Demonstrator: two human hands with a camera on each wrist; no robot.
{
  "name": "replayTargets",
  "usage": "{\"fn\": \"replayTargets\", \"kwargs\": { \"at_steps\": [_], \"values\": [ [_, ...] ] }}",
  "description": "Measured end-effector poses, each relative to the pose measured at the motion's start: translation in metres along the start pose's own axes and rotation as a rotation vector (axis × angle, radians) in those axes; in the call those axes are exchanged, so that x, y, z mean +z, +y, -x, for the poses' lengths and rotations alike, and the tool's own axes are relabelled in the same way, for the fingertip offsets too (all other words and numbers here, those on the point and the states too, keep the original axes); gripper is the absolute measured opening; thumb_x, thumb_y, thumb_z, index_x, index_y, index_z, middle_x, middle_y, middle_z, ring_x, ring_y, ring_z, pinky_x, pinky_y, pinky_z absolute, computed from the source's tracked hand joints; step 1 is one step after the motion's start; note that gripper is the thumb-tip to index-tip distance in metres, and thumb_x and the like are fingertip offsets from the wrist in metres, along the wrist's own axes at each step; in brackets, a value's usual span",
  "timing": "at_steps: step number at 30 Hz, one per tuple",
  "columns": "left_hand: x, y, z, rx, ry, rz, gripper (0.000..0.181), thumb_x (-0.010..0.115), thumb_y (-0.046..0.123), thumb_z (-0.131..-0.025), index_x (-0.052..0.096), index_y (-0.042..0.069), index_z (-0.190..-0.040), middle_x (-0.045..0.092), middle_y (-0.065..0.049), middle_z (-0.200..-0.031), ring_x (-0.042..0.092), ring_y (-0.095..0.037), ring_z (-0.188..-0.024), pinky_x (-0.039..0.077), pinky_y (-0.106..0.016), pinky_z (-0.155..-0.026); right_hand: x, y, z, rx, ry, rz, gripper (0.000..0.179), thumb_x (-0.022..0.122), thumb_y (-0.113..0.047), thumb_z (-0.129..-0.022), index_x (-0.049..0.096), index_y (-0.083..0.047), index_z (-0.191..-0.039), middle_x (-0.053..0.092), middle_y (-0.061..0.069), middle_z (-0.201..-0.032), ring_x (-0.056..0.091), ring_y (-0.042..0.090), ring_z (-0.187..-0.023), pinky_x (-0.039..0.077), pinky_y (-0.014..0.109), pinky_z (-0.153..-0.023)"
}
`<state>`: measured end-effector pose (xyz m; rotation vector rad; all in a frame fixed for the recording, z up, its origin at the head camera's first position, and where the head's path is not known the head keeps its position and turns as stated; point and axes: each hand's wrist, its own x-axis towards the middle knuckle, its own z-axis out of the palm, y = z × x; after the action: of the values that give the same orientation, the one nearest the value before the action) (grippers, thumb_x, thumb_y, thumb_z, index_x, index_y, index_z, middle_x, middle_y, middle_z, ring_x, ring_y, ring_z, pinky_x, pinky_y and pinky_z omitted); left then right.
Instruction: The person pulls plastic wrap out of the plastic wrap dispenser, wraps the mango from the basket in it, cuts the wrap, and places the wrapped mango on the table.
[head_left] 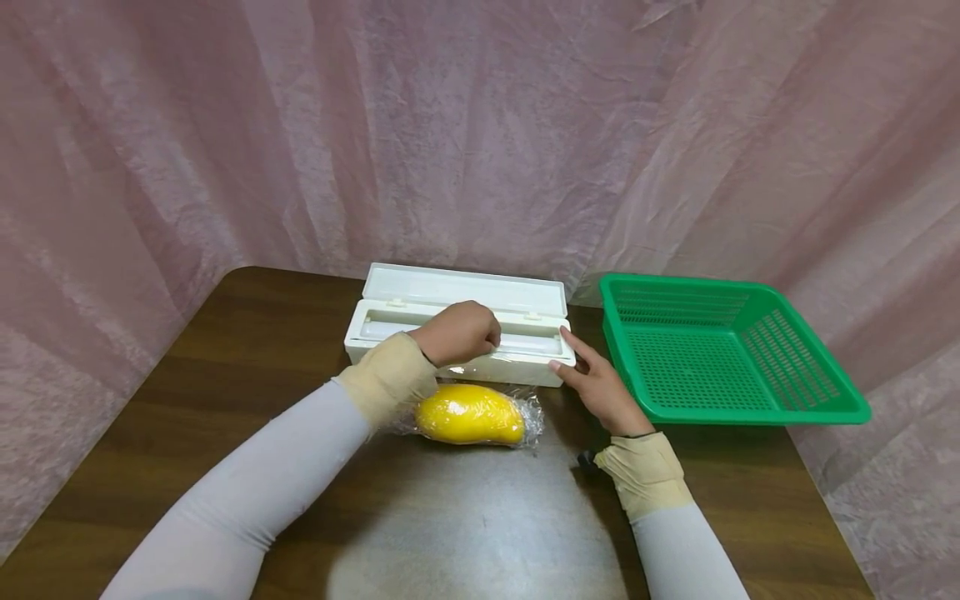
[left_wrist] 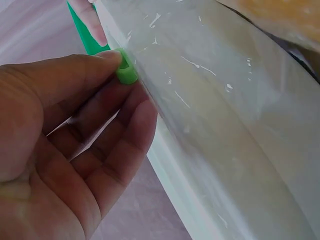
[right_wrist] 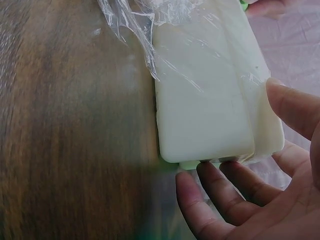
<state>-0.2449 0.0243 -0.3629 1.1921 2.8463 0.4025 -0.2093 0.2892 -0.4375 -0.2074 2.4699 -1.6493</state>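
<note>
A white cling film dispenser [head_left: 525,371] lies at the back of the table, its lid [head_left: 465,287] raised behind it. My left hand [head_left: 459,333] is over its middle; in the left wrist view its thumb and fingers pinch a small green slide cutter [left_wrist: 127,72] on the box's edge. Clear film stretches over the box's front. My right hand [head_left: 603,396] grips the dispenser's right end, thumb and fingers round the corner, as the right wrist view shows. In front of the box lies a yellow mango-like fruit [head_left: 471,414] wrapped in clear film, its ends crumpled.
A green plastic basket [head_left: 750,417] with perforated walls stands to the right of the dispenser. Pink curtains [head_left: 480,133] hang behind the brown wooden table [head_left: 300,333]. A small dark object [head_left: 587,461] shows beside my right wrist.
</note>
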Motion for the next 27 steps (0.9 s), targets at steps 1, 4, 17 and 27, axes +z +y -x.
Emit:
{"fn": "replayTargets", "kwargs": {
  "at_steps": [1, 4, 17, 27],
  "values": [
    [-0.001, -0.001, 0.001, 0.001, 0.0, 0.003, 0.019, 0.061, 0.007, -0.096, 0.08, 0.011, -0.096, 0.077, -0.005, -0.099, 0.069, -0.018, -0.089, 0.056, -0.035, -0.089, 0.0, 0.001, 0.0, -0.002, -0.001, 0.002, 0.069, 0.061, -0.025, -0.102, 0.026, -0.031, -0.16, 0.016, 0.009, -0.17, 0.03, 0.026, -0.151, 0.043, 0.03, -0.109],
    [-0.002, -0.003, 0.003, 0.011, 0.004, 0.004, 0.02, 0.061, 0.005, -0.095, 0.08, 0.011, -0.093, 0.077, -0.004, -0.095, 0.067, -0.017, -0.084, 0.055, -0.035, -0.086, 0.0, 0.002, -0.001, -0.01, -0.002, 0.01, 0.068, 0.06, -0.025, -0.102, 0.025, -0.03, -0.16, 0.015, 0.01, -0.17, 0.026, 0.027, -0.153, 0.04, 0.038, -0.113],
    [-0.003, -0.017, 0.013, -0.021, 0.006, 0.056, 0.019, 0.061, 0.007, -0.096, 0.08, 0.011, -0.098, 0.077, -0.005, -0.101, 0.069, -0.018, -0.091, 0.055, -0.037, -0.092, -0.003, 0.002, 0.001, -0.005, 0.005, 0.004, 0.068, 0.062, -0.027, -0.101, 0.026, -0.035, -0.159, 0.015, 0.009, -0.17, 0.034, 0.028, -0.149, 0.044, 0.014, -0.096],
    [-0.008, -0.018, 0.02, -0.058, -0.013, 0.068, 0.018, 0.063, 0.008, -0.096, 0.08, 0.01, -0.101, 0.077, -0.006, -0.104, 0.07, -0.02, -0.095, 0.055, -0.037, -0.093, -0.001, 0.002, 0.0, -0.008, -0.003, -0.019, 0.068, 0.062, -0.027, -0.101, 0.027, -0.034, -0.159, 0.015, 0.007, -0.17, 0.036, 0.027, -0.147, 0.044, 0.01, -0.092]
  ]
}}
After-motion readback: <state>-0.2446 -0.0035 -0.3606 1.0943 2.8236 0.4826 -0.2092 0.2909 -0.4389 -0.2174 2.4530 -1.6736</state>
